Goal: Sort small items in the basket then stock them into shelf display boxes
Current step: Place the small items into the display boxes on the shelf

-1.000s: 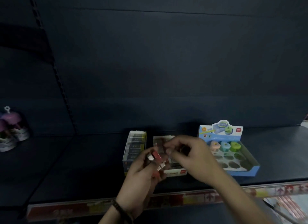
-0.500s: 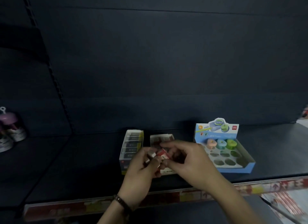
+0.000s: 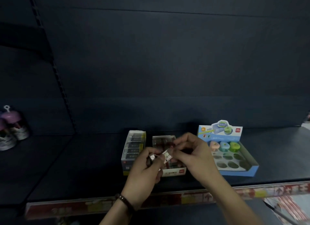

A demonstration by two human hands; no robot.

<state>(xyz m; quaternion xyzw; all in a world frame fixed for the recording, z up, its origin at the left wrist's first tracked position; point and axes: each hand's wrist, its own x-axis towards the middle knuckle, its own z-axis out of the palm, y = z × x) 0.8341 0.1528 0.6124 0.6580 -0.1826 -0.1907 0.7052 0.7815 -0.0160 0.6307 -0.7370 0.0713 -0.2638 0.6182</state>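
Note:
Both hands meet above the middle display box, a white carton with red-wrapped erasers inside. My left hand grips a few small wrapped erasers. My right hand pinches one white-and-red eraser at the left hand's fingertips. To the left stands a narrow box filled with dark erasers. To the right, a blue display box holds three coloured sharpeners in its back row.
The boxes stand on a dark shelf with a red patterned price strip along its front edge. Pink-capped items stand at the far left. A printed sheet shows at the lower right.
The right hand has drawn one eraser from the left hand's bunch and now pinches it at the fingertips. Both hands stay over the middle box.

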